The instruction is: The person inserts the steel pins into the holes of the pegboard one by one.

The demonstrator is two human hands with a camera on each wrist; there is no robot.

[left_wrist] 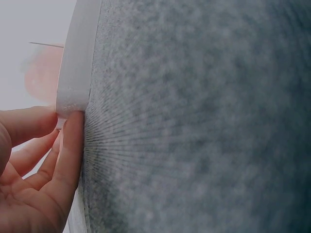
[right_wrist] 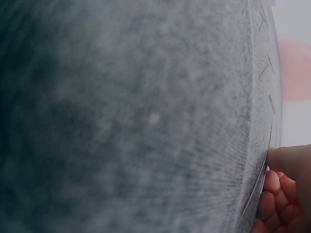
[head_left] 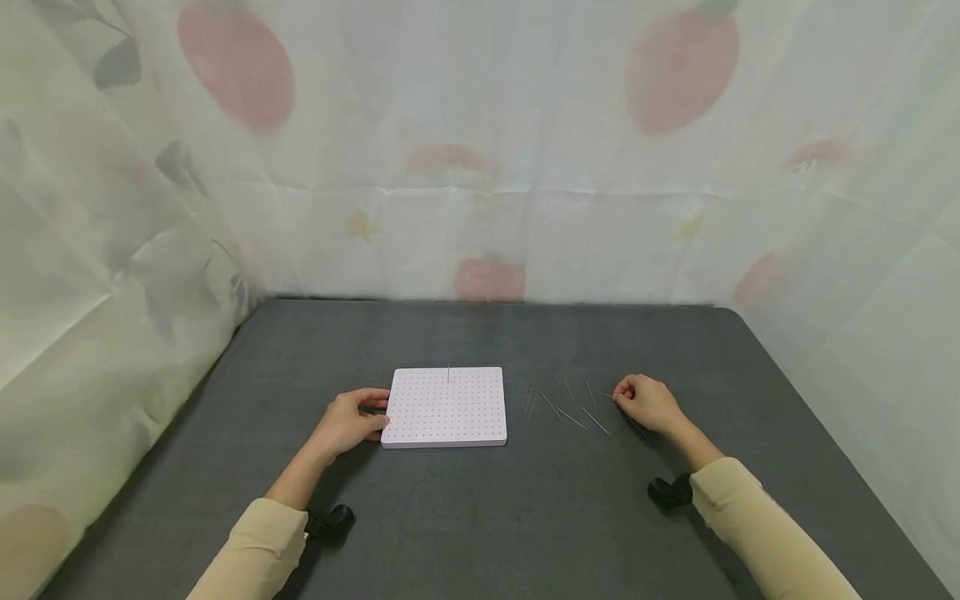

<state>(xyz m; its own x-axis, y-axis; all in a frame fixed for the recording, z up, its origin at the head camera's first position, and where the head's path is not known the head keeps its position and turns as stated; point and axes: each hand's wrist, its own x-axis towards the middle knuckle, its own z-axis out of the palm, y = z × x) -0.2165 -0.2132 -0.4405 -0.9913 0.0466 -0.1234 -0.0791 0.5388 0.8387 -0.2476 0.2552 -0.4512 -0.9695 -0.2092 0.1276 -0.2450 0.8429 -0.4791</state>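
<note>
A white board [head_left: 447,417] with rows of small holes lies on the grey table, one thin metal pin [head_left: 448,374] standing upright near its far edge. My left hand [head_left: 348,423] grips the board's left side, its thumb and fingers at the corner in the left wrist view. Off to the right, my right hand [head_left: 647,403] is low over the table with thumb and fingertips together at a thin metal pin [right_wrist: 262,182]. Between the board and this hand several loose pins [head_left: 572,418] lie scattered at different angles.
The dark grey table [head_left: 480,525] has its far edge against a hanging white curtain [head_left: 585,242] with a fruit print. Another curtain [head_left: 97,333] drapes along the left side. Black wrist cameras [head_left: 332,523] sit below both hands, close over the table.
</note>
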